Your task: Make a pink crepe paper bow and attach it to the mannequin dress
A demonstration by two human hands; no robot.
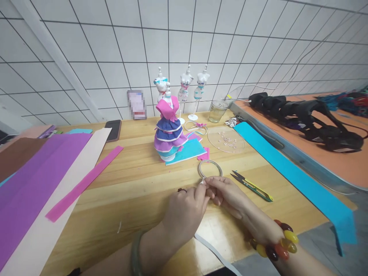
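My left hand (185, 209) and my right hand (228, 193) meet over the middle of the wooden table. Both have their fingers pinched together, and a small white tip (203, 181) shows between them. From under my left hand a narrow white strip (214, 251) trails to the table's front edge; its link to the pinched tip is hidden. Just behind the fingertips lies a thin ring (221, 168), which looks like a narrow roll of tape. Yellow-and-green thread snips (253, 186) rest to the right of my right hand.
A small dress form (169, 130) wears a tiered pink, blue and purple dress; several bare forms stand behind. Left lie purple sheets (54, 184) and a pink strip (86, 182). Right are a long blue strip (287, 176), a glass (217, 111) and a beads dish (244, 140).
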